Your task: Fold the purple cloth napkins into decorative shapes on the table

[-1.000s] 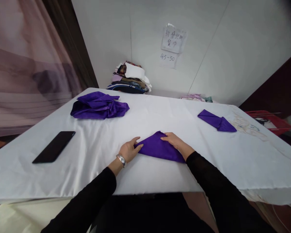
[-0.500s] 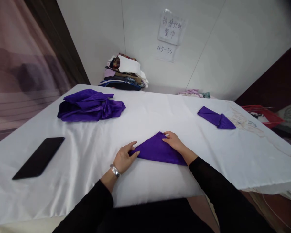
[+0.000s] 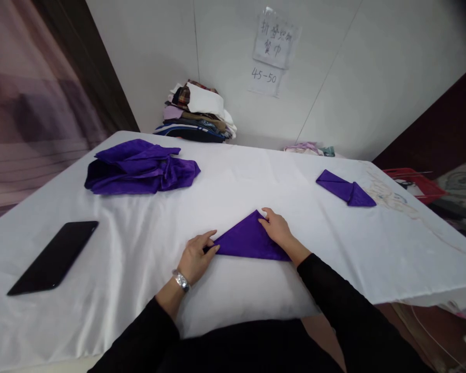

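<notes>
A purple napkin point(image 3: 248, 240), folded into a triangle, lies flat on the white tablecloth in front of me, its tip pointing away. My left hand point(image 3: 197, 254) pinches the napkin's left corner between thumb and fingers. At the upper tip, my right hand point(image 3: 276, 226) grips the edge with thumb and fingertips. The right forearm covers part of the napkin's right corner. Further off to the right rests another folded purple napkin point(image 3: 336, 187). A loose heap of purple napkins point(image 3: 137, 171) sits at the back left.
A black tablet-like slab point(image 3: 56, 256) lies on the left of the white tablecloth point(image 3: 140, 290). Beyond the far edge are a stack of folded clothes point(image 3: 198, 114) and a few pale cloths point(image 3: 306, 148). A red basket point(image 3: 419, 184) stands past the right edge. Handwritten signs point(image 3: 274, 44) hang on the wall.
The camera view has shifted slightly. Both hands keep their places on the napkin's left corner and upper tip, and the napkin's fold looks the same.
</notes>
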A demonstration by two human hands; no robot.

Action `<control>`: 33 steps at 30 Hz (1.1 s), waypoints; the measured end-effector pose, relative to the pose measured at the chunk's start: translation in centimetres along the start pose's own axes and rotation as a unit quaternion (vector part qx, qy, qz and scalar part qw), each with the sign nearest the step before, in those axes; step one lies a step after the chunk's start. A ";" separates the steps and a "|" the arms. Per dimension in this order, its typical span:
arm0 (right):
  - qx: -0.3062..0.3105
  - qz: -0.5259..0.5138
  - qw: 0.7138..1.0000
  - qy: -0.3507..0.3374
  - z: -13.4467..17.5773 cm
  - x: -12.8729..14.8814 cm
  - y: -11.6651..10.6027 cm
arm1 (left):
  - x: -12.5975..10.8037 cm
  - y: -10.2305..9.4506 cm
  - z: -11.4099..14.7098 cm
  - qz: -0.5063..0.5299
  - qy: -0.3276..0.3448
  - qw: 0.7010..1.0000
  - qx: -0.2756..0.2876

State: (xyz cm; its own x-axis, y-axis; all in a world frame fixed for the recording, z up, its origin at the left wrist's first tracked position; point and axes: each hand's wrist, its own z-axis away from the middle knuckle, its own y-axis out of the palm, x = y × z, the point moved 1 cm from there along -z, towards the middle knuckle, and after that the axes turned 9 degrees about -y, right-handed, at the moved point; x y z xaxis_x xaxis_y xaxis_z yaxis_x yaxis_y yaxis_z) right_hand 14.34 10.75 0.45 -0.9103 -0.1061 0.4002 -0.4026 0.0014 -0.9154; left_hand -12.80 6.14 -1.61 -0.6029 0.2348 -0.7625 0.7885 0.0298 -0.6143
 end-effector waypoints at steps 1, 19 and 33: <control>-0.001 0.016 1.000 -0.002 0.0 0.1 0.0 | 0.0 0.0 0.0 -0.002 0.001 1.000 -0.002; -0.060 0.073 0.993 -0.067 -0.1 -0.6 1.7 | 0.5 -0.2 0.0 -0.031 0.007 0.999 -0.027; -0.070 0.118 0.987 -0.089 0.6 -0.2 1.4 | 0.2 -0.1 0.6 -0.068 0.003 0.997 -0.026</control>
State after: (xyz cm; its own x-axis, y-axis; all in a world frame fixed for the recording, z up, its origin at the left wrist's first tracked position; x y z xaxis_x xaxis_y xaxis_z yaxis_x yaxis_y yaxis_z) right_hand 13.96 10.17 -0.94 -0.9536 -0.2599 0.1518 -0.2029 0.1826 -0.9620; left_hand -13.09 5.64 -1.80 -0.7037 0.2319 -0.6716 0.7051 0.1121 -0.7002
